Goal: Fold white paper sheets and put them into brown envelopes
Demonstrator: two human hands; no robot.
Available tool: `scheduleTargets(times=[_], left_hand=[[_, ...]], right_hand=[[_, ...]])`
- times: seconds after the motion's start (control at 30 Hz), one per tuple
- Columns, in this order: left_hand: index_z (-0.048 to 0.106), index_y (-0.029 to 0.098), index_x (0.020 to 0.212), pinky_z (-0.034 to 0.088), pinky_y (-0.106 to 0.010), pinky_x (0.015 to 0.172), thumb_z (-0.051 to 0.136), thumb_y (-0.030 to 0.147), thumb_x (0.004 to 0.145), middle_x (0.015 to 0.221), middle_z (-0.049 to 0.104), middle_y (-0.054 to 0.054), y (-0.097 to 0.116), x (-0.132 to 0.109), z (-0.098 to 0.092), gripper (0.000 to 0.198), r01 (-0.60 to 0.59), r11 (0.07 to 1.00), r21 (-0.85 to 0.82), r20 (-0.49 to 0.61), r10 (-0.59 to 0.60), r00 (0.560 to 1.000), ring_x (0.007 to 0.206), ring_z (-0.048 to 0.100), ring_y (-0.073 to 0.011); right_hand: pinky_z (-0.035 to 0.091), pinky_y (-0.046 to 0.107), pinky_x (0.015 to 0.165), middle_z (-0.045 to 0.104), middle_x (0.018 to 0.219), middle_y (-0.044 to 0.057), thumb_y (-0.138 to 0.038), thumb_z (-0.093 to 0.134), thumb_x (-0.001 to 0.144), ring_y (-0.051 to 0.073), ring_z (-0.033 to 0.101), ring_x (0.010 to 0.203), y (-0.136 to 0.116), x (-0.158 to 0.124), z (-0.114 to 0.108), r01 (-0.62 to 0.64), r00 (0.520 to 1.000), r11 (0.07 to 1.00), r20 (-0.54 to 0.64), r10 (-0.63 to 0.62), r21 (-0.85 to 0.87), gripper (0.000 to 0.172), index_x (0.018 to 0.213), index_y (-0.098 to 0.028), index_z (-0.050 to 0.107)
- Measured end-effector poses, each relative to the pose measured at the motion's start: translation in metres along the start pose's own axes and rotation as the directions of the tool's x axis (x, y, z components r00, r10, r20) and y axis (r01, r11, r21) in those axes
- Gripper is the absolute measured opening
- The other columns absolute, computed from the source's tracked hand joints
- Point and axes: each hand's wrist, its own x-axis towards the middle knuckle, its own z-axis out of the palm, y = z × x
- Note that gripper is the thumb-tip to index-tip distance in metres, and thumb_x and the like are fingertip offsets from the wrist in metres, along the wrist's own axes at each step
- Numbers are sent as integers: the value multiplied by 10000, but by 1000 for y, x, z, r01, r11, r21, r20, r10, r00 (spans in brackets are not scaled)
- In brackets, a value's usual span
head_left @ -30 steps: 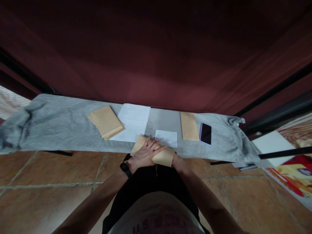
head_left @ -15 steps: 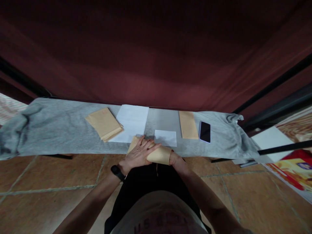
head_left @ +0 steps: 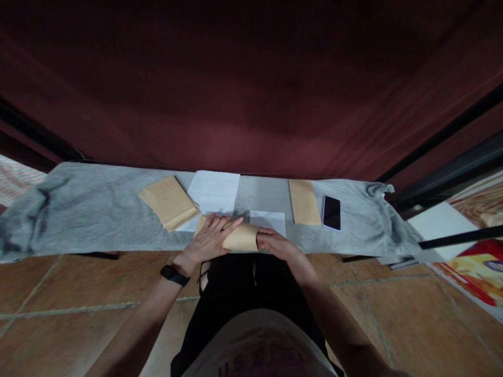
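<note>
A brown paper envelope (head_left: 241,238) is held at the front edge of the cloth-covered bench, its right end bulging open. My left hand (head_left: 210,236) lies across its left part from above, fingers closed over the paper. A black band sits on that wrist. At the envelope's open right end is my right hand (head_left: 277,244), its fingers stretched leftward into the mouth, where the tips are hidden. Just behind lies a small white paper (head_left: 269,221), partly covered. Larger white sheets (head_left: 215,191) lie behind my left hand.
Left of the sheets rests a stack of brown envelopes (head_left: 168,201), overlapping them. To the right lie another brown envelope (head_left: 304,202) and a phone (head_left: 331,212). Grey cloth (head_left: 102,209) covers the narrow bench, with a dark red surface (head_left: 251,141) behind it.
My right hand has drawn partly out of the envelope, where it was in up to the wrist. The envelope and my left hand have shifted a little left and away from my body.
</note>
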Motion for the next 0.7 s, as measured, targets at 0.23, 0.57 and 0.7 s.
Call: scheduleTargets(times=[0.23, 0.57, 0.7], left_hand=[[180, 221, 1613, 220, -546, 1200, 787, 404, 746, 1393, 522, -159, -26, -16, 21, 1074, 152, 988, 9, -26, -151, 988, 1320, 464, -357], [163, 234, 1616, 242, -553, 1197, 778, 450, 746, 1407, 511, -144, -23, -17, 37, 1087, 189, 978, -87, -28, -192, 981, 1332, 460, -350], [133, 243, 1618, 245, -562, 1197, 765, 456, 759, 1414, 503, -147, -22, -23, 37, 1088, 210, 975, -70, -33, -212, 977, 1338, 454, -355]], right_hand=[[466, 437, 1089, 680, 1325, 87, -304, 412, 1006, 224, 622, 1227, 18, 17, -30, 116, 905, 693, -212, -369, -712, 380, 1294, -228, 649], [222, 489, 1230, 389, 1613, 106, -349, 432, 1029, 279, 360, 1482, 51, 20, -27, -29, 905, 54, -49, -423, -998, 506, 1506, -184, 469], [287, 486, 1179, 413, 1581, 203, -369, 442, 1021, 325, 380, 1448, 49, 12, -42, -174, 861, 70, -186, -473, -982, 581, 1516, -67, 416]])
